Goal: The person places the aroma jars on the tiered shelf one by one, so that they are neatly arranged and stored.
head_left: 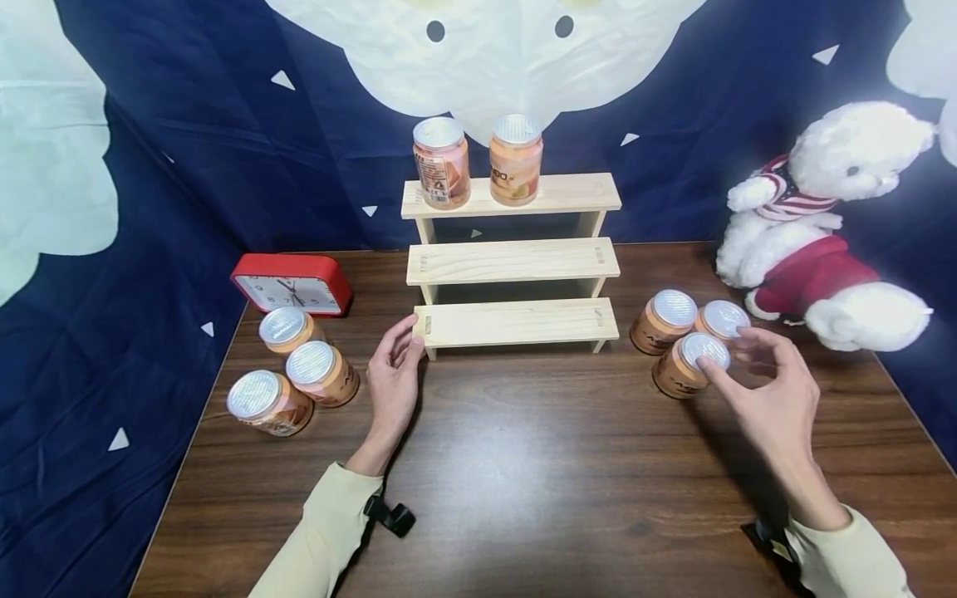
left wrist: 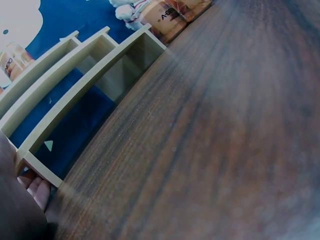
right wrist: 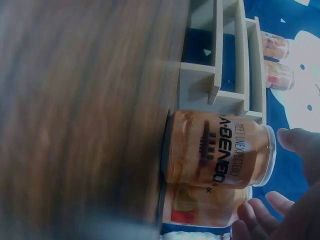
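Observation:
A three-step wooden display shelf stands at the back middle of the table. My left hand grips the left end of its lowest step, with curled fingertips showing by the end leg in the left wrist view. Three orange fruit jars with silver lids stand together right of the shelf. Over the front jar my right hand is spread, thumb by the lid and fingers on the far side. The right wrist view shows a gap between the thumb and this jar's lid.
Two similar jars, a left one and a right one, stand on the top step. Three more jars cluster at the left beside a red clock. A white plush toy lies at the back right, before a blue curtain.

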The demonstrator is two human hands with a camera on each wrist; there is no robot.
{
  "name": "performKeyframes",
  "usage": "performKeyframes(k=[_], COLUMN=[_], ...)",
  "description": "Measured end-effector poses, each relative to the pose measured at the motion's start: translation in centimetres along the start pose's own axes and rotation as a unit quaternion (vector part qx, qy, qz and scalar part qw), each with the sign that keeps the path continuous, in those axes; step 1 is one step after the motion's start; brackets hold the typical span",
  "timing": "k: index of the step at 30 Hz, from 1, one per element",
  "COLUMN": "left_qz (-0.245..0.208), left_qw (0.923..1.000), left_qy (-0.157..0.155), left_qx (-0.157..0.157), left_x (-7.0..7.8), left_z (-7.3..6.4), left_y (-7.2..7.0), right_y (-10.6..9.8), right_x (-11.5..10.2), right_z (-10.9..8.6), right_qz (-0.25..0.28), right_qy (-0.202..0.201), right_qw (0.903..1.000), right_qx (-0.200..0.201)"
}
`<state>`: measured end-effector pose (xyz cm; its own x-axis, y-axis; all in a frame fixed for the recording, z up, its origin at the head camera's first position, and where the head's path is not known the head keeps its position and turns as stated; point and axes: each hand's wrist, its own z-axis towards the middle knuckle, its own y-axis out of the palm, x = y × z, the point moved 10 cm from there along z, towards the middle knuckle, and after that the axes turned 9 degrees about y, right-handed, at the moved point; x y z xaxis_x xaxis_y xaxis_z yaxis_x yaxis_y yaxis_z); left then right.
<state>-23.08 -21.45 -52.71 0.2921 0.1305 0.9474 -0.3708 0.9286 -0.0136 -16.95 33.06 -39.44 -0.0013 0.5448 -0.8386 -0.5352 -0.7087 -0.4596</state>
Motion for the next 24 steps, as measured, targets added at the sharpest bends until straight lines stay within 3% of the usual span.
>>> performKeyframes(k=[4,9,24], left_qz=[-0.001,-0.002,-0.003], left_qw=[1.0000,1.0000,0.9997], left_qy=[0.002,-0.005,0.019], left_qx=[-0.006,-0.004,0.018], left_x=[-1.2,-1.1,4.3], left_z=[0.2,0.2,-0.6], left_y=[-0.2,-0.1,0.4], right_y=[0.2,0.3,1.0], right_x=[0.4,0.6,0.7], right_z=[-0.3,-0.7,-1.1], right_qz=[-0.008,-0.007,-0.025], right_qy=[0.020,0.029,0.021], right_qw=[0.9997,0.9994,0.9992], right_qx=[-0.011,-0.015,-0.022])
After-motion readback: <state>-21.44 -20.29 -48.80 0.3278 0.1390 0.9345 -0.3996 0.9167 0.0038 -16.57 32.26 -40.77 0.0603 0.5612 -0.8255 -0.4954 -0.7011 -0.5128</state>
